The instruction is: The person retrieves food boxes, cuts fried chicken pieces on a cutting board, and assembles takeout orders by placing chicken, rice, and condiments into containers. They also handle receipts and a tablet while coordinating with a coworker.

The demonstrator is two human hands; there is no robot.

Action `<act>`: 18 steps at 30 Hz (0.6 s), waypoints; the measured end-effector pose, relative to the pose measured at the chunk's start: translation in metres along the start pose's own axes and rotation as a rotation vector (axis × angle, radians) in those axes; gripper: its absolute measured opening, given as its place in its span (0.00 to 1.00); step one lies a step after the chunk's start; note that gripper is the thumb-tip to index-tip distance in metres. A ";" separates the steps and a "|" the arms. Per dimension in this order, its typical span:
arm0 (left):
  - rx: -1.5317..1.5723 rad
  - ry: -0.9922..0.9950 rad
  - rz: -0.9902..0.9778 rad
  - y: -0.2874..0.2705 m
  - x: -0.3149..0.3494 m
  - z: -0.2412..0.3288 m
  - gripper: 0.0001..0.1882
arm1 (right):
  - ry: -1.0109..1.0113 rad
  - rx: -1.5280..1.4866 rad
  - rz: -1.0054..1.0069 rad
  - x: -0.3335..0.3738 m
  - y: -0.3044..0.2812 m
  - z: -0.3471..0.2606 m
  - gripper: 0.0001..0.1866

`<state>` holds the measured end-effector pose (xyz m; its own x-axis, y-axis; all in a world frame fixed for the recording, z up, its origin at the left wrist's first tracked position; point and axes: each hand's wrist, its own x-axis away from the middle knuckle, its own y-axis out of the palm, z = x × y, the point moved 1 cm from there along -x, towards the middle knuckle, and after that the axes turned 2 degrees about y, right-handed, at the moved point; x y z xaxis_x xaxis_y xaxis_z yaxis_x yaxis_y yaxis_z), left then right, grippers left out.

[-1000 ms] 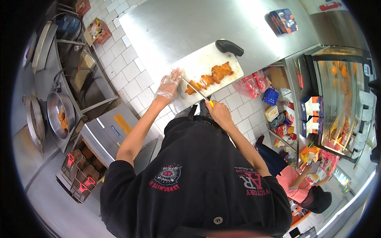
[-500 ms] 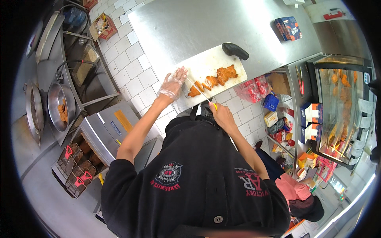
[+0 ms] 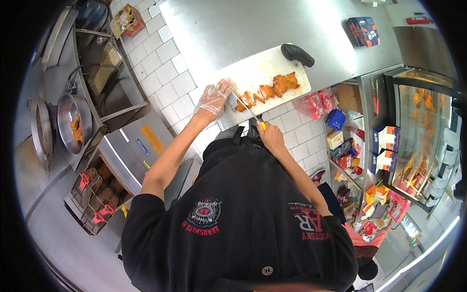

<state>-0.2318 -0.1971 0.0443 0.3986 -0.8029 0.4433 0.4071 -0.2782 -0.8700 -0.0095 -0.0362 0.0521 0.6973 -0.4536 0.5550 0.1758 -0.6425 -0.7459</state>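
Looks like you're mid-slice on the chicken to me, with the knife laid across the end nearest your gloved side. Closest to you, your bare right hand is wrapped round the long steel knife with a yellow handle, blade angled away from you and to the left. Just past that, your left hand, in a clear plastic glove, is opened out with the fingers fairly straight, right by the blade's tip; I can't see it holding anything, and can't tell if it's touching the blade. The golden-brown fried chicken sits in a row near the close edge of the white rectangular cutting board, small bits left, biggest chunk right. Can't tell how deep the blade is. I'd say the next stroke calls for tucked fingertips and a steadied piece. Beyond the chicken there's a curved black object on the board's far right corner, then the shiny steel table.
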 end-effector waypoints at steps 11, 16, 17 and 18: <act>0.317 0.270 0.319 0.010 0.009 0.014 0.43 | 0.017 -0.394 0.039 0.039 -0.023 0.030 0.33; 0.071 0.653 0.147 -0.019 -0.049 0.030 0.51 | 0.164 -0.596 0.236 0.058 -0.017 0.077 0.33; 0.032 0.704 0.120 -0.024 -0.060 0.036 0.54 | 0.210 -0.652 0.254 0.063 -0.016 0.085 0.34; -0.008 0.753 0.094 -0.028 -0.070 0.040 0.57 | 0.292 -0.718 0.255 0.067 -0.013 0.092 0.34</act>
<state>-0.2383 -0.1116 0.0466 -0.2387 -0.9656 0.1029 0.3920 -0.1928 -0.8996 0.0982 -0.0012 0.0652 0.4289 -0.7186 0.5474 -0.5212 -0.6918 -0.4998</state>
